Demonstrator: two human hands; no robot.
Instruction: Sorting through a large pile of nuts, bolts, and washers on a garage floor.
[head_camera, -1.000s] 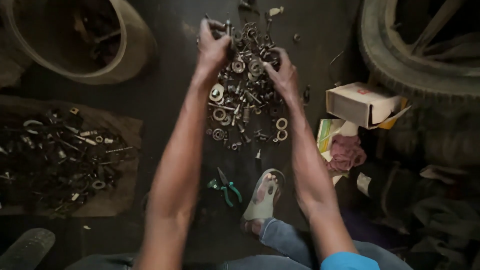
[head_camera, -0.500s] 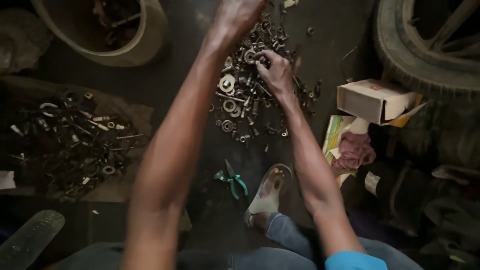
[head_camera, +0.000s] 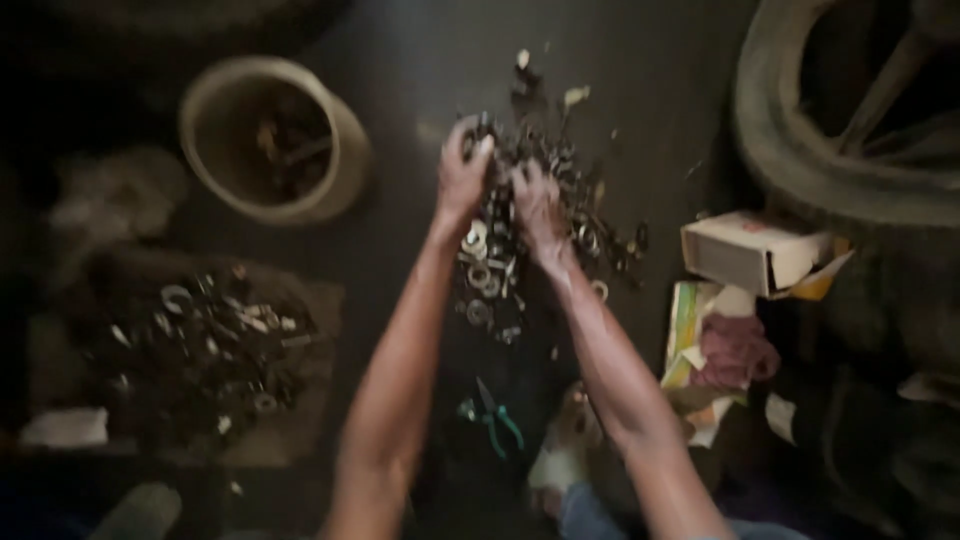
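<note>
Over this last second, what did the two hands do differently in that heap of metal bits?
The left hand lifted off the heap of washers and nuts, a small piece seemingly in its fingers; the right hand drew in beside it. The bucket, pliers and cardboard box stayed put.

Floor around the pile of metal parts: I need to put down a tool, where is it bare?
Bare dark floor lies between the round tub and the pile of metal parts. Crowded: the cardboard box and rag on one side, the second heap opposite.
</note>
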